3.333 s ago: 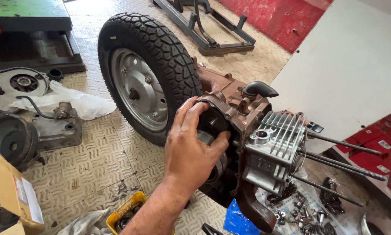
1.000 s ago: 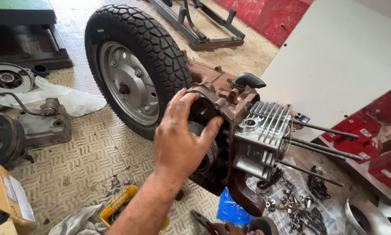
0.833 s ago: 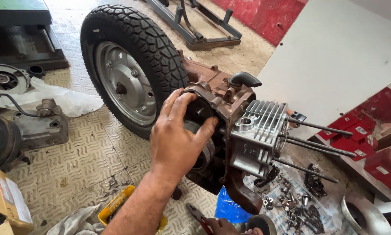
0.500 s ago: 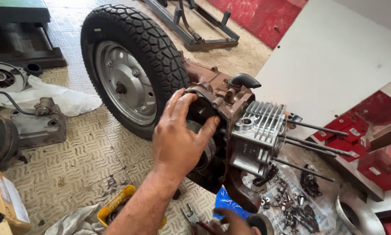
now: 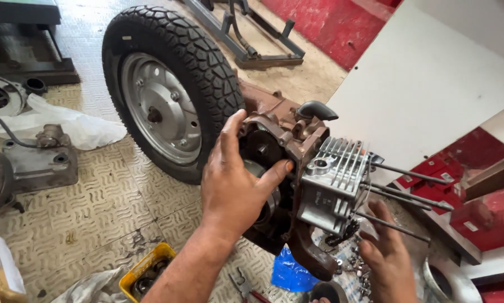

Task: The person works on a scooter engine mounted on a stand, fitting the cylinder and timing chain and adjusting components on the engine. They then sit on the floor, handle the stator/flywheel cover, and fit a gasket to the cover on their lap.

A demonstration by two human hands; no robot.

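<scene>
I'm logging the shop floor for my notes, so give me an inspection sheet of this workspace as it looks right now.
Surface: grey patterned floor tiles, dusty and stained.
Job's things: rusty brown engine casing joined to a black knobbly tyre on a silver wheel; silver finned cylinder with long studs sticking out.
Clutter: yellow plastic tray, blue plastic bag, loose small metal parts, pliers, white rag, grey engine cover.
Grippers: left hand spread on the casing's open side; right hand open below the cylinder, holding nothing.
Cables: one black cable by the grey cover.
Surroundings: white board, red panels, grey metal frame.
</scene>
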